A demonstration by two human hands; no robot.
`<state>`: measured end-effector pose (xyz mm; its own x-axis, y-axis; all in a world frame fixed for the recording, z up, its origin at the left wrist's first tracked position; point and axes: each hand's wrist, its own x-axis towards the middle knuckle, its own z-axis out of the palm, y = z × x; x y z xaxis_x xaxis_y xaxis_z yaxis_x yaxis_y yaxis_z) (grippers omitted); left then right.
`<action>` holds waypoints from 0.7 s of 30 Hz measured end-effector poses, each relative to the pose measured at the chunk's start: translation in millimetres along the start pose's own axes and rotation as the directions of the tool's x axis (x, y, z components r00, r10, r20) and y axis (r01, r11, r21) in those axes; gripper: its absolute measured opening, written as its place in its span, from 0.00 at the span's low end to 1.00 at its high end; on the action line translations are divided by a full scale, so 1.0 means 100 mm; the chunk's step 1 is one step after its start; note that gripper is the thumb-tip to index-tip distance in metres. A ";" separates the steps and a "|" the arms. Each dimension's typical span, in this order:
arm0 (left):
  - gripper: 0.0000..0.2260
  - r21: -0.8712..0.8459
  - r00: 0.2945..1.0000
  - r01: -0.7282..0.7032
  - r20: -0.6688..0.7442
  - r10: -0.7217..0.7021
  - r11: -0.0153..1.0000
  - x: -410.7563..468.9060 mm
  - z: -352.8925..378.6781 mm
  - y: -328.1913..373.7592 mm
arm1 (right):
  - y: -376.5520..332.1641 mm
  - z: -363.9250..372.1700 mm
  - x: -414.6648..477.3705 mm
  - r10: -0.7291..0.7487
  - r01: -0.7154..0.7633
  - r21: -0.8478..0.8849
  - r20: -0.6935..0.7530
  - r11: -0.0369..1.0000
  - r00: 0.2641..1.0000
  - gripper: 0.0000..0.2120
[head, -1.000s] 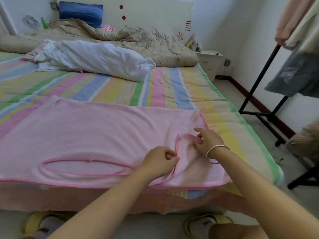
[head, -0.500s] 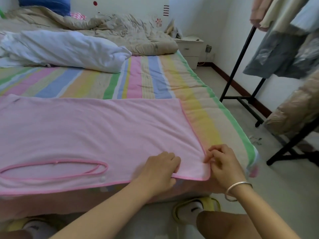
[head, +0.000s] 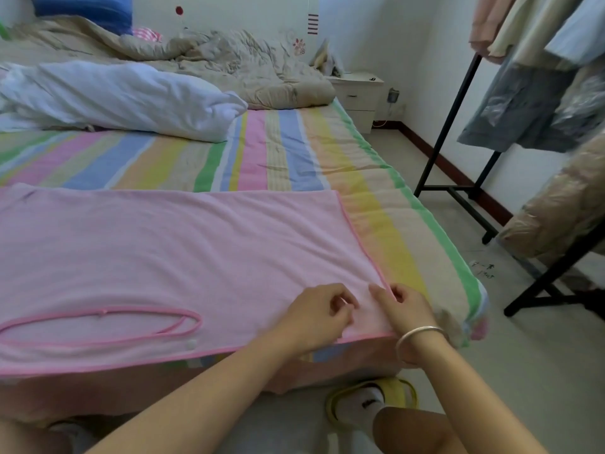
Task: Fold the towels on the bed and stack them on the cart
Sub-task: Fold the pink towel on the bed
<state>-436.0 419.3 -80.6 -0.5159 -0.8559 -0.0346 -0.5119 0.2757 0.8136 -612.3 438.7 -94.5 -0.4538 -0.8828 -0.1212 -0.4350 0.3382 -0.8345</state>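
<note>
A large pink towel (head: 170, 250) with a darker pink hem lies spread flat over the near part of the striped bed (head: 294, 152). A pink hanging loop (head: 101, 322) lies on it near the front edge. Both hands are at the towel's near right corner. My left hand (head: 314, 314) has its fingers curled and pinches the cloth just left of the corner. My right hand (head: 404, 306), with a silver bangle on the wrist, pinches the right hem at the corner. No cart is in view.
A white bundle of cloth (head: 124, 96) and a beige quilt (head: 235, 67) lie further up the bed. A bedside cabinet (head: 358, 93) stands at the far wall. A black clothes rack (head: 458, 132) with hanging garments stands on the floor to the right.
The turned-up corner of the pink towel has been laid flat. Both hands came back towards the bed's front edge and now pinch the corner closer together. The view has swung right.
</note>
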 end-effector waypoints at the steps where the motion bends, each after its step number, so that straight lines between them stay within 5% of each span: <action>1: 0.08 -0.126 0.997 0.061 -0.042 -0.067 0.990 0.03 -0.04 0.02 | -0.07 0.00 0.02 -0.031 0.032 -0.048 0.026 0.998 0.999 0.12; 7: 0.10 -0.709 0.897 0.269 -0.062 -0.438 0.652 0.15 -0.64 0.03 | -0.68 0.20 0.02 -0.020 0.002 0.110 0.170 0.994 0.985 0.05; 12: 0.10 -0.904 0.848 0.268 0.058 -0.526 0.333 -0.10 -1.46 -0.35 | -1.45 0.70 -0.25 -0.170 0.105 0.233 0.278 0.967 0.945 0.03; 17: 0.14 -0.946 0.795 0.208 0.014 -0.606 0.250 -0.59 -2.13 -0.84 | -1.97 1.59 -0.75 -0.341 0.238 0.263 0.484 0.935 0.806 0.09; 21: 0.18 -0.935 0.757 0.248 0.024 -0.653 0.253 -0.99 -2.47 -1.32 | -2.05 2.24 -1.03 -0.243 0.201 0.143 0.692 0.969 0.680 0.18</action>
<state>-148.5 359.6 -41.2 -0.0728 -0.8175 -0.5712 0.3853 -0.5513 0.7400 -302.2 386.8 -31.6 0.3351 -0.9081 -0.2512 -0.4019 0.1034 -0.9098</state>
